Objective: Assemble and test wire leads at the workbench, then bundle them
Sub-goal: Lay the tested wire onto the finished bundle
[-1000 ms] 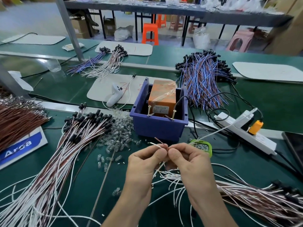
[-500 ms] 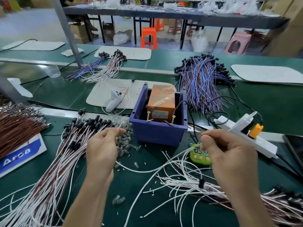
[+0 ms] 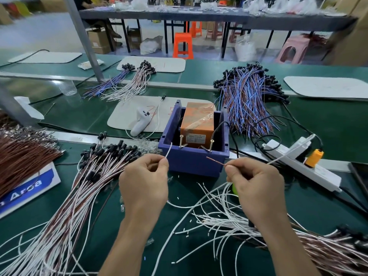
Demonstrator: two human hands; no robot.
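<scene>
Just in front of the blue bin point(image 3: 191, 165), our left hand point(image 3: 145, 186) pinches a white lead end point(image 3: 168, 150), our right hand point(image 3: 256, 188) a brown lead end point(image 3: 216, 161). We judge both light and floppy, best gripped close behind the bare tips.

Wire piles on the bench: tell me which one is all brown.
The brown pile at the far left edge. The white-and-brown pile beside the left hand and the blue-and-brown pile behind the purple bin are mixed.
</scene>
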